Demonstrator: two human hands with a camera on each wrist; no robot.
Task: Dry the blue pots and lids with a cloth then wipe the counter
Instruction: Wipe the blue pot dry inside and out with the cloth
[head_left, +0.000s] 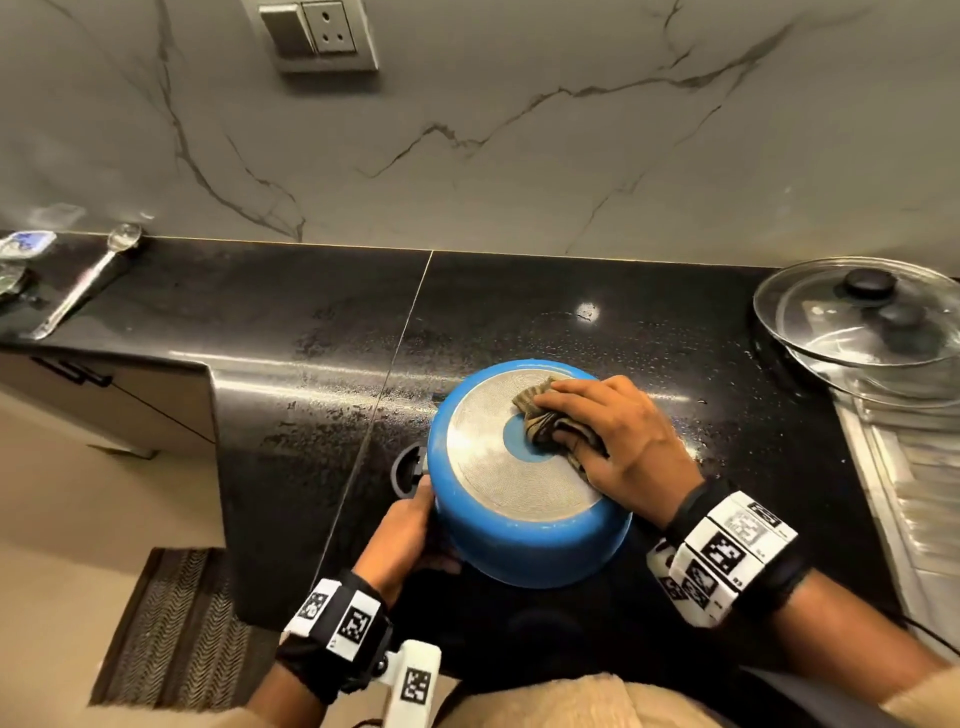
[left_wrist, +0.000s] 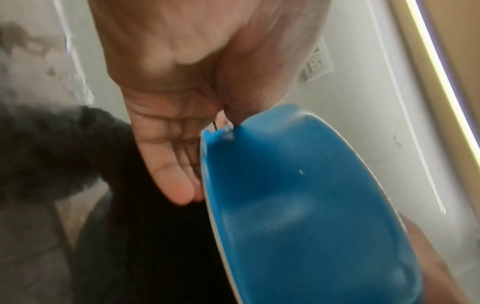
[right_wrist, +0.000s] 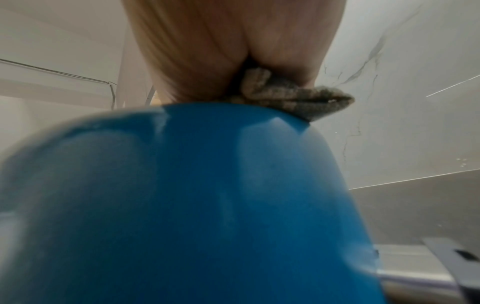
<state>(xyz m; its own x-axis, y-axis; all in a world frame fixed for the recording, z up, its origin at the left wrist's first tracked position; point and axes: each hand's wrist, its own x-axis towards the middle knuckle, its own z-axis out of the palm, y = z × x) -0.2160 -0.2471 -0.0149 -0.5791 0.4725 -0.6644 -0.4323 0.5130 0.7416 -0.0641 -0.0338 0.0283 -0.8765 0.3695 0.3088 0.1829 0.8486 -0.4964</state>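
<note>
A blue pot (head_left: 530, 551) is held upside down and tilted above the black counter (head_left: 311, 322), its ridged metal base facing up. My left hand (head_left: 410, 530) grips its rim on the left side, just below the pot's black handle (head_left: 408, 470). In the left wrist view, that left hand (left_wrist: 168, 127) has fingers on one side of the pot (left_wrist: 298, 205) wall and the thumb on the other. My right hand (head_left: 623, 441) holds a bunched brown cloth (head_left: 540, 415) and presses it on the base. The right wrist view shows the cloth (right_wrist: 298, 98) squeezed under the right hand (right_wrist: 221, 51) on the pot (right_wrist: 207, 195).
Water droplets speckle the counter around the pot. Two glass lids (head_left: 857, 322) with black knobs lie at the right by a steel drainboard (head_left: 909, 467). A metal ladle (head_left: 88, 280) lies far left. A wall socket (head_left: 322, 34) sits above; a floor mat (head_left: 171, 623) lies below left.
</note>
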